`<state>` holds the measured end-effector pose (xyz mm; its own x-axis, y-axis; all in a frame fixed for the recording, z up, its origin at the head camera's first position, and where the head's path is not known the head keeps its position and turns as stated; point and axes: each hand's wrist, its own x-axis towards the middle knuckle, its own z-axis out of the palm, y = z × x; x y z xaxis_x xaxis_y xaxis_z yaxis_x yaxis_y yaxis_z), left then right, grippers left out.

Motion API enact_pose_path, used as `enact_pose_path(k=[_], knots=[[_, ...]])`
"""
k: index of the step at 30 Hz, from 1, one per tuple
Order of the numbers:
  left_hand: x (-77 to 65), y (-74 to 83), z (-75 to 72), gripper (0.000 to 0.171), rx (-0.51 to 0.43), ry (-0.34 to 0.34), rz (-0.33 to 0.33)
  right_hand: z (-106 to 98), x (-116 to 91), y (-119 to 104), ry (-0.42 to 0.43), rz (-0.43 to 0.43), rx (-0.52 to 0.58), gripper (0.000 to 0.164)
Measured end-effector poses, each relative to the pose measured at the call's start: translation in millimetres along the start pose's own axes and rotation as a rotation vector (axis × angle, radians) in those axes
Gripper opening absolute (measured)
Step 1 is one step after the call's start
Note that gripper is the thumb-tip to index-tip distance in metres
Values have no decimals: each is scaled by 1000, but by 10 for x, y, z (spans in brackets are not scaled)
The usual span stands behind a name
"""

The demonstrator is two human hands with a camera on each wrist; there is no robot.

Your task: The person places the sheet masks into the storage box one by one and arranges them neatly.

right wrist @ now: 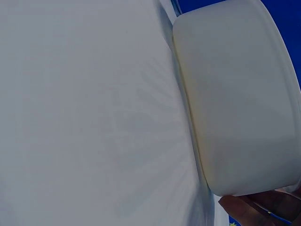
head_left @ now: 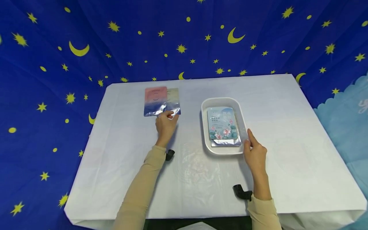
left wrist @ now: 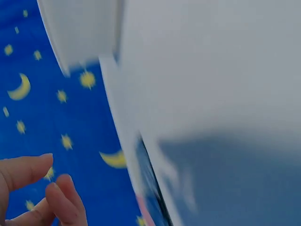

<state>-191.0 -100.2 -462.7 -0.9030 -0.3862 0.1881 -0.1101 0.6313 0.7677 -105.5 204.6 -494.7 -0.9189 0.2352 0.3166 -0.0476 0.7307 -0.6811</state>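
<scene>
A pink-and-blue mask sachet (head_left: pixel 155 101) lies at the back left, overlapping a beige-and-silver sachet (head_left: pixel 173 99). My left hand (head_left: pixel 166 126) is at the near edge of the beige sachet, fingers bent toward it. In the left wrist view its fingers (left wrist: pixel 66 200) stand apart from the thumb, with nothing between them. To the right sits a white plastic tray (head_left: pixel 204 127). Inside lies a light blue sachet with lotus flowers (head_left: pixel 222 123), on top of a silvery one (head_left: pixel 225 142). My right hand (head_left: pixel 256 156) holds the tray's right side near its front corner, thumb at the rim.
A white cloth (head_left: pixel 293 143) covers the table. Dark blue fabric (head_left: pixel 161 48) with stars and moons hangs behind and to the left, and light blue fabric (head_left: pixel 350 127) to the right. Black wrist-camera mounts (head_left: pixel 242 192) stick out beside both forearms.
</scene>
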Motion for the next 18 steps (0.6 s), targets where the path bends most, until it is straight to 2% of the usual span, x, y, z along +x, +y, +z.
enact_pose_path(k=[5, 9, 14, 18], knots=[[355, -293, -225, 26, 64, 69, -143, -7, 0, 3, 1, -8, 1, 39], [557, -465, -338, 32, 101, 94, -225, -15, -4, 7, -3, -2, -2, 39], [695, -590, -385, 48, 135, 103, -289, -12, -4, 9, -4, 8, -9, 39], [750, -670, -376, 61, 168, 89, -289, -3, -5, 13, 3, -4, -8, 39]])
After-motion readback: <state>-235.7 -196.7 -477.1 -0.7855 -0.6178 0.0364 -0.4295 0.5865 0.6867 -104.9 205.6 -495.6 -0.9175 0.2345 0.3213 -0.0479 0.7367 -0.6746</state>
